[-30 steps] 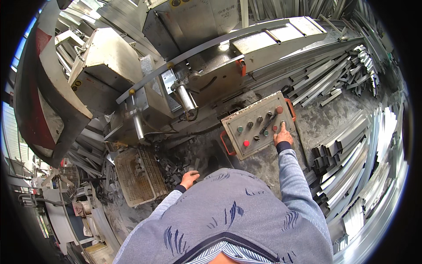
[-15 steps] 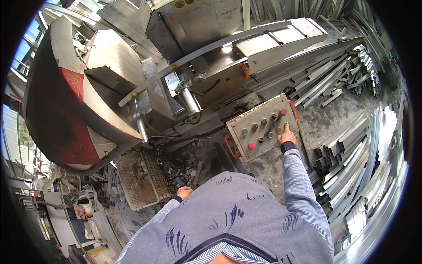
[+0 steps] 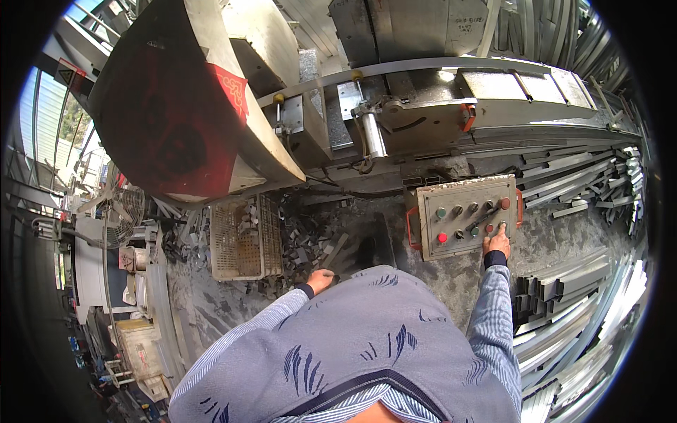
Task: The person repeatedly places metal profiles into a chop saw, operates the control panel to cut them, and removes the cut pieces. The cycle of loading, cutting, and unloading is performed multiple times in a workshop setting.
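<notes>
My right hand [image 3: 497, 244] reaches to a metal control box [image 3: 462, 243] with several buttons and knobs. Its index finger is stretched out, and the tip touches a button at the lower right of the panel. Nothing is held in that hand. A lit red button [image 3: 443, 237] glows at the panel's lower left. Beside my body, my left hand [image 3: 321, 280] hangs low with its fingers curled; what they hold, if anything, is hidden. Beyond the box, a long pale metal profile [image 3: 405, 68] lies across the saw machine [image 3: 416, 123], under two clamp cylinders [image 3: 374, 134].
A large curved guard [image 3: 162, 127] with red cloth or paper on it rises at the left. Below it stands a plastic crate [image 3: 271, 247] among metal offcuts [image 3: 310, 250]. Stacked metal profiles [image 3: 578, 303] lie at the right. A fan [image 3: 125, 216] stands far left.
My view has turned, so machine and control box sit farther right and look more level. The right index finger stays at the same button. My left hand remains low beside my body.
</notes>
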The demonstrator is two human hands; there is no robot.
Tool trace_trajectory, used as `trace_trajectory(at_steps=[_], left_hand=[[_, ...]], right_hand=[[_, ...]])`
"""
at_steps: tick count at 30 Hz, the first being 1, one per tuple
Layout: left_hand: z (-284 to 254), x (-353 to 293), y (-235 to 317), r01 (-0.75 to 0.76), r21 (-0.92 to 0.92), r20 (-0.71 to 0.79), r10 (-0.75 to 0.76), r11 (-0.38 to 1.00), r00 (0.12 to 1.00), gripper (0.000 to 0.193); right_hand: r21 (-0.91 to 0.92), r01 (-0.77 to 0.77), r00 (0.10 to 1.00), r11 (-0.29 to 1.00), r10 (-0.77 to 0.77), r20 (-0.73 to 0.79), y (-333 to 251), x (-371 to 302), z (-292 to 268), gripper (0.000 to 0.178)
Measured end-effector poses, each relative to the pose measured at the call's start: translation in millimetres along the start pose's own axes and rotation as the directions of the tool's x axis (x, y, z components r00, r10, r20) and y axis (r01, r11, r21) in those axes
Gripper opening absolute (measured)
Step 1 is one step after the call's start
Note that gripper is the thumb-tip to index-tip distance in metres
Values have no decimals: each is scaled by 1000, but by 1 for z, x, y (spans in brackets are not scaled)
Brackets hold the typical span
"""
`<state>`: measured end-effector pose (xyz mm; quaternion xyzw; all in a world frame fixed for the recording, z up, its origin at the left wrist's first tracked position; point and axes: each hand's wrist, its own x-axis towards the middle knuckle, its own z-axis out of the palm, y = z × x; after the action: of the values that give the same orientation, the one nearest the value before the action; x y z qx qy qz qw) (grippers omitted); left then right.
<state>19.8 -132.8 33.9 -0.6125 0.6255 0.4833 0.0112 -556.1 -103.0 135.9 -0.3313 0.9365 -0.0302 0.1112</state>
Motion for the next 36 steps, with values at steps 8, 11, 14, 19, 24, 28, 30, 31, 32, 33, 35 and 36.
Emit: trace_trajectory(at_steps=[8, 11, 14, 19, 24, 28, 30, 31, 32, 33, 35, 36], left_hand=[[-14, -21, 22, 221, -74, -53, -225, 972, 973, 32], [-10, -20, 12, 216, -124, -54, -224, 969, 973, 32], [-5, -18, 3, 181, -70, -54, -185, 981, 981, 34], [-2, -18, 6, 157, -77, -9, -158, 985, 987, 35], [-2, -23, 14, 200, -90, -25, -203, 976, 979, 34], [-5, -25, 16, 218, -83, -20, -221, 972, 975, 35], [-5, -26, 16, 189, -64, -23, -191, 980, 981, 35], [-6, -26, 16, 201, -53, -20, -202, 978, 979, 35], [-6, -27, 16, 182, -45, -20, -183, 982, 983, 35], [-7, -26, 16, 180, -36, -17, -180, 983, 983, 36], [-8, -26, 17, 183, -25, -8, -184, 983, 983, 35], [-8, -25, 18, 189, -23, -2, -189, 982, 982, 34]], right_hand=[[-15, 28, 999, 999, -29, -14, 5, -1, 4, 76], [-10, 23, 1000, 1000, -22, 11, 4, -2, 2, 78], [-6, 33, 999, 999, -33, 8, 4, -1, 2, 78], [-10, 35, 999, 999, -35, -5, 4, -2, 3, 77], [-7, 38, 999, 999, -38, -18, 3, -4, 1, 76], [-12, -8, 999, 1000, 9, 31, 2, -2, 1, 80], [-7, 7, 1000, 1000, -7, 12, 2, -2, 1, 80], [2, 17, 1000, 1000, -17, 4, 2, -3, 1, 79], [10, 27, 1000, 1000, -27, -3, 2, -4, 1, 77], [18, 37, 999, 999, -37, -12, 2, -4, 0, 76], [17, 21, 1000, 1000, -21, -3, 2, -4, 0, 76], [20, 18, 1000, 1000, -18, -3, 2, -4, 0, 76]])
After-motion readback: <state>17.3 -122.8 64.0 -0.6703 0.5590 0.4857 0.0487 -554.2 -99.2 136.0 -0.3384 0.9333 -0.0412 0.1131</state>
